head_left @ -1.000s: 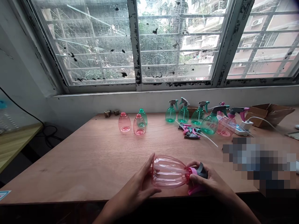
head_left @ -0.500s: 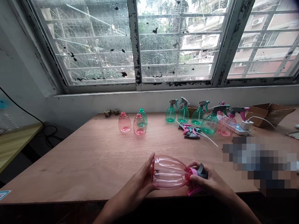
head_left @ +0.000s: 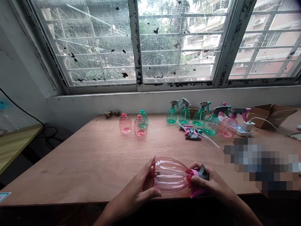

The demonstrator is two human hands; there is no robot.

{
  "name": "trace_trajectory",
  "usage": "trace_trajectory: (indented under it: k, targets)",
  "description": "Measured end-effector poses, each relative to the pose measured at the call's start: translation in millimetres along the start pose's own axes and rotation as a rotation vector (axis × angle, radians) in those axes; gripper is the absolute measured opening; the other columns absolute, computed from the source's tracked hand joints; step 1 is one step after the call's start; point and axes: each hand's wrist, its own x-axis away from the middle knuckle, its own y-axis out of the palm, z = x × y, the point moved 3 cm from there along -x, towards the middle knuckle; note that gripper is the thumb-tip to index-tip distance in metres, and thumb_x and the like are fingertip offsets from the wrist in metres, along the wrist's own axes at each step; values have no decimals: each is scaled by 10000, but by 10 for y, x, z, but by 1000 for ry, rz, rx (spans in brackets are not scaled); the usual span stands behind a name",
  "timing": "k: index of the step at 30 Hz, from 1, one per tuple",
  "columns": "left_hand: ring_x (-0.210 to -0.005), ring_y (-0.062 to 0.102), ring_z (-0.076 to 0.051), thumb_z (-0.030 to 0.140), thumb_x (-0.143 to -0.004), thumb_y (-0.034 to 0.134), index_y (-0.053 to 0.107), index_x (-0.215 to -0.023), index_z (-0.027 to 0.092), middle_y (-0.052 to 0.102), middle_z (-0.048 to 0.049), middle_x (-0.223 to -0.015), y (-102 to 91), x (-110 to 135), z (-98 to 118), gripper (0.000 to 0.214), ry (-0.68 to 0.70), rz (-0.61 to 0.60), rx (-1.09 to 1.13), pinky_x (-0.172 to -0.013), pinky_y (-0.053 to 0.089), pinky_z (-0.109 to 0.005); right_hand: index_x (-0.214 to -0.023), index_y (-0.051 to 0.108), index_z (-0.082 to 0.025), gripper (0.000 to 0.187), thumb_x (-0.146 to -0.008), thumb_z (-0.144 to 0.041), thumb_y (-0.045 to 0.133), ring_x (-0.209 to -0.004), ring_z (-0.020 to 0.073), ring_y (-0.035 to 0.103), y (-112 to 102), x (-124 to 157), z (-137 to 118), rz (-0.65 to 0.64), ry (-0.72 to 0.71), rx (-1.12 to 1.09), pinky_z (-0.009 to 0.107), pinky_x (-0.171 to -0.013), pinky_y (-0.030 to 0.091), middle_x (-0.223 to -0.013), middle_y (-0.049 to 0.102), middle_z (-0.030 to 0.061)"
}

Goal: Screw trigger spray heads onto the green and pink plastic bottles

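A clear pink spray bottle (head_left: 171,175) lies on its side in the air above the table's front edge, its base to the left. Fingers of my left hand (head_left: 141,185) rest around the base, with the thumb stretched along the lower edge. At the neck, my right hand (head_left: 209,182) grips the pink collar and the grey and pink trigger head, which is partly hidden by the fingers. Beyond the bottle lies a pile of loose spray heads (head_left: 191,131) with white tubes.
Two pink bottles (head_left: 125,124) and one green bottle (head_left: 144,116) without heads stand at the back left. Several green spray bottles (head_left: 185,113) and a pink one (head_left: 228,125) stand at the back right, near a power strip (head_left: 242,131) and a cardboard box (head_left: 270,114).
My left thumb has lifted slightly away from the bottle's base and the bottle has shifted a little to the right. My right hand keeps its grip at the neck.
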Motion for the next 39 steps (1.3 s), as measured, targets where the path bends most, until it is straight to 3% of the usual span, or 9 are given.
trace_trajectory:
  k: [4, 7, 10, 15, 19, 24, 28, 32, 39]
  targets:
    - [-1483, 294, -293, 299, -926, 662, 53, -1581, 336, 190, -35, -1664, 11, -13, 26, 895, 18, -59, 72, -1225, 246, -454, -928, 635, -171, 364, -801, -484, 773, -710, 228, 717, -6, 4, -2, -17, 17, 0, 325, -671, 560, -754, 768, 47]
    - [-1479, 308, -269, 271, -949, 623, 19, -1581, 333, 211, -35, -1659, 21, 0, 55, 876, 6, -69, 47, -1227, 236, -433, -926, 636, -170, 369, -804, -493, 768, -705, 224, 715, -9, 7, -6, -11, 10, 9, 318, -666, 555, -754, 770, 51]
    - [-1513, 210, -274, 318, -953, 616, 24, -1586, 297, 141, -38, -1674, 24, 26, 58, 866, -5, -50, 3, -1245, 164, -437, -935, 633, -172, 378, -806, -505, 758, -704, 230, 716, -10, 10, -4, -5, 6, 13, 321, -661, 553, -752, 773, 55]
    - [-1523, 151, -319, 456, -860, 725, -43, -1584, 257, 103, -84, -1676, 8, 32, 15, 1074, -4, -75, 68, -1243, 155, -468, -956, 634, -169, 402, -795, -513, 766, -713, 236, 716, -10, 10, 7, 12, 1, 30, 325, -672, 548, -757, 776, 64]
    - [-1527, 150, -293, 426, -931, 640, 30, -1590, 270, 145, -69, -1672, -1, 7, 22, 911, -13, -72, 33, -1248, 122, -476, -938, 647, -173, 436, -831, -594, 693, -708, 236, 716, 3, -2, 32, -6, -6, -25, 324, -657, 563, -743, 752, 52]
    - [-1522, 169, -289, 304, -929, 648, 69, -1586, 307, 187, -40, -1664, 20, 11, 30, 876, 14, -46, 45, -1249, 144, -478, -903, 661, -177, 529, -889, -689, 531, -639, 221, 705, 12, -10, 44, 9, 14, -46, 319, -608, 566, -720, 725, 44]
    - [-1509, 200, -323, 294, -927, 653, 71, -1584, 329, 160, -38, -1670, 9, 15, -10, 879, 43, -62, 91, -1236, 193, -504, -870, 656, -184, 548, -882, -713, 514, -595, 202, 690, 12, -6, 48, 31, 43, -27, 293, -577, 542, -669, 712, 28]
    - [-1449, 334, -316, 277, -916, 670, 89, -1580, 350, 352, -76, -1587, 8, -2, 15, 885, 79, -94, 121, -1211, 263, -497, -962, 647, -183, 544, -898, -702, 499, -569, 187, 679, 19, -13, 54, 27, 24, -29, 272, -545, 508, -656, 706, 9]
    - [-1435, 324, -322, 223, -857, 741, 307, -1509, 389, 357, -36, -1545, 35, -1, 116, 801, 86, -8, 24, -1214, 250, -480, -942, 652, -181, 572, -874, -730, 505, -503, 196, 681, 2, -30, 32, 69, 71, 17, 274, -489, 503, -562, 686, -16]
